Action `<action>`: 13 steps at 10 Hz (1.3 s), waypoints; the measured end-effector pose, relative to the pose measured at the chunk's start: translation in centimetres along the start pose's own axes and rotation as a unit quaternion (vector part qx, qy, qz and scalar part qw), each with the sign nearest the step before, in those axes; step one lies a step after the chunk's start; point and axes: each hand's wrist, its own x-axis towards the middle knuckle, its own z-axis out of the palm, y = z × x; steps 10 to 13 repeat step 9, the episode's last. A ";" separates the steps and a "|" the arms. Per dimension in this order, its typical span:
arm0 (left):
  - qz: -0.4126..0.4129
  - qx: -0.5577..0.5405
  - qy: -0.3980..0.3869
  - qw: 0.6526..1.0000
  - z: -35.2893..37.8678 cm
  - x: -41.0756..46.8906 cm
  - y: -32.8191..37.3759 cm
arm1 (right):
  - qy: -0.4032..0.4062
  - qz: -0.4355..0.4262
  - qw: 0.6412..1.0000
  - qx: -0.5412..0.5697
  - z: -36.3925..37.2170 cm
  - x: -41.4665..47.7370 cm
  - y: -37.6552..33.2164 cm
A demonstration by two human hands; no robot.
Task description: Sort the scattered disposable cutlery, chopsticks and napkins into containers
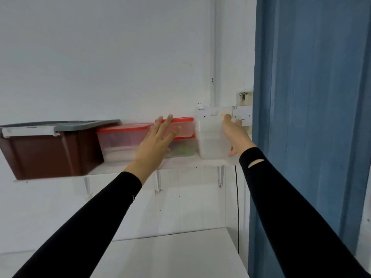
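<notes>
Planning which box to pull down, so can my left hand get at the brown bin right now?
Probably yes: the left hand is open and empty, and the brown bin sits at the front edge of the shelf with nothing before it.

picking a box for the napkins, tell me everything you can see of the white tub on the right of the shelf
The white tub is a tall, cloudy plastic box, standing upright at the right end of the shelf, close beside the stacked red-lidded boxes. A faint line crosses its front; blur hides any contents. The right hand lies along its right side, thumb at its lower front corner.
</notes>
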 end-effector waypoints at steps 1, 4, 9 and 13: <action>-0.045 0.021 -0.001 0.999 0.1 0.0 0.1 | 0.003 -0.011 1.000 -0.020 0.5 0.5 0.3; -0.060 0.002 -0.069 0.996 -0.1 -0.1 0.4 | 0.014 -0.043 0.998 -0.040 1.9 1.7 1.2; -0.065 -0.120 0.013 0.991 -0.3 -0.9 1.1 | -0.038 -0.066 0.996 0.056 0.9 -0.1 4.2; -0.065 -0.120 0.013 0.991 -0.3 -0.9 1.1 | -0.038 -0.066 0.996 0.056 0.9 -0.1 4.2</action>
